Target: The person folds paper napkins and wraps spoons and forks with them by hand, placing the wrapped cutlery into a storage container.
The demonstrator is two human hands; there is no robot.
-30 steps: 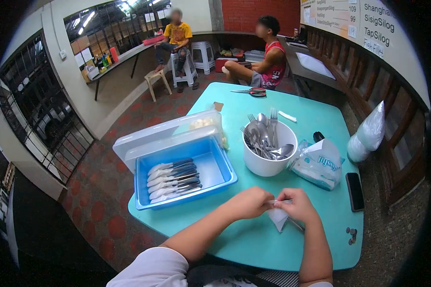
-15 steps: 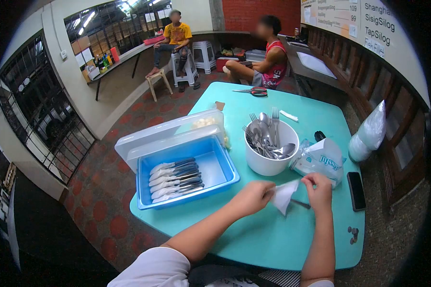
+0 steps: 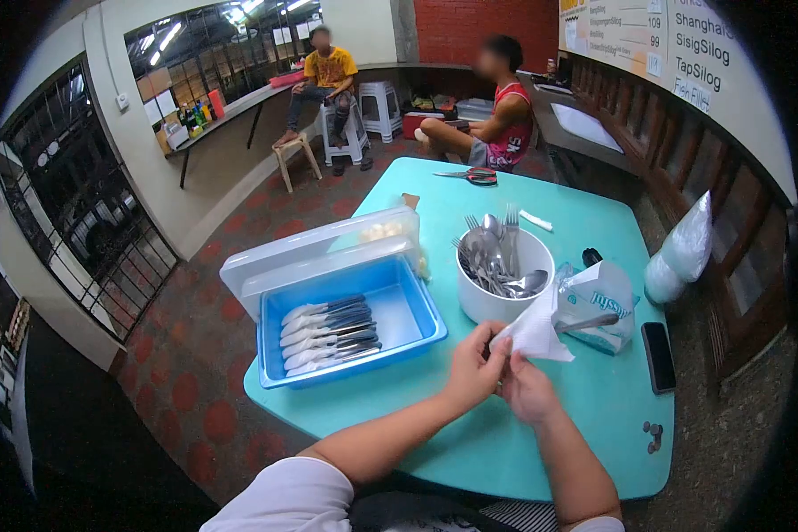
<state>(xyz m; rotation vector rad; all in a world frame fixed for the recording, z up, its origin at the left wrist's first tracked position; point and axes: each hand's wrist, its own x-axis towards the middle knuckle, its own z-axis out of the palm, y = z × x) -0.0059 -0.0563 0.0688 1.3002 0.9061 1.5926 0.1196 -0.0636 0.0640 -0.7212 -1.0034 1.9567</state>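
A white paper napkin (image 3: 541,335) is held over the table, partly folded around a metal utensil whose handle (image 3: 591,323) sticks out to the right. Its head is hidden, so spoon or fork cannot be told. My left hand (image 3: 475,365) is closed on the napkin's left end. Just below, my right hand (image 3: 529,390) touches the left hand, its fingers closed at the napkin's lower edge. Behind them stands a white tub (image 3: 496,306) of spoons and forks (image 3: 492,253). Several napkin-wrapped utensils (image 3: 328,332) lie side by side in a blue tray (image 3: 408,332) at left.
A plastic pack of napkins (image 3: 607,301) lies beside the tub. On the turquoise table (image 3: 434,434) are scissors (image 3: 474,176), a phone (image 3: 658,357) and coins (image 3: 653,434). A clear lid (image 3: 319,239) leans behind the tray. Two people sit beyond the table.
My right hand has moved left and down to meet the left hand. The napkin has turned and now wraps the utensil, whose handle has swung up to the right.
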